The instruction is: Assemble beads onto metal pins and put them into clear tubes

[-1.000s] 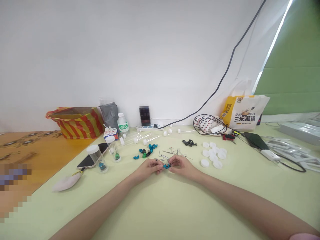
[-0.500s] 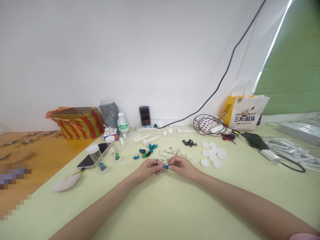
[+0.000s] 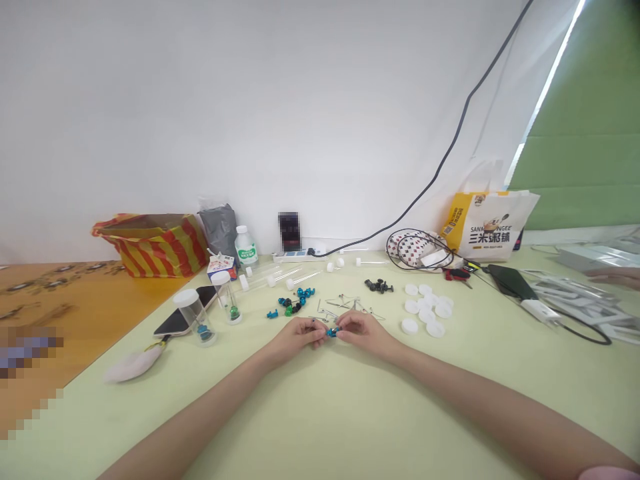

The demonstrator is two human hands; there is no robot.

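Observation:
Between my two hands is a small shiny blue metallic part (image 3: 333,331), its exact kind too small to make out. My left hand (image 3: 301,335) pinches its left side, and my right hand (image 3: 364,332) pinches its right side; both sets of fingers are closed. Just beyond the fingertips lie thin silver metal pins or rods (image 3: 350,305). Left of these sits a pile of blue, green and black small parts (image 3: 297,301), with one blue piece (image 3: 272,314) apart from it. Black small parts (image 3: 379,286) lie behind my right hand.
White round caps (image 3: 426,313) are spread right of my hands. Two capped clear jars (image 3: 203,327) holding small parts stand at left, near a phone (image 3: 173,323). Clear tubes (image 3: 287,276) lie behind. Cables, a paper bag (image 3: 493,227) and white strips (image 3: 575,297) occupy the right.
Another person's hand has come into view at the far right edge, over the white strips. My own hands have barely moved and still pinch the blue part.

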